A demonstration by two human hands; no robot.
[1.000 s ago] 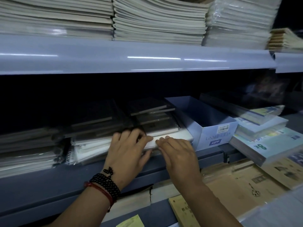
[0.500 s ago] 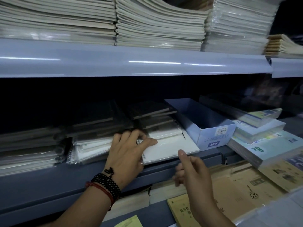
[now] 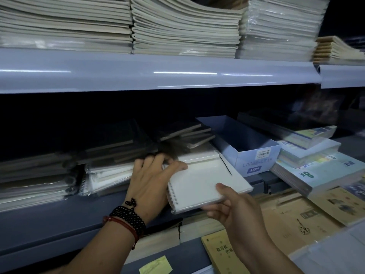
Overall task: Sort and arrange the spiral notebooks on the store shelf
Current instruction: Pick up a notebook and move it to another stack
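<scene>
Off shelf (image 3: 59, 220): R hand (image 3: 235, 210) fingers now gripping white notebook (image 3: 203, 184), L hand (image 3: 152, 178) steadying it.

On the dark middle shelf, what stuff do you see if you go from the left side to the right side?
Dark wrapped notebooks → clear-wrapped spiral notebooks → left hand → white spiral notebook, pinched by the right hand → blue box → pads marked 8K.
</scene>
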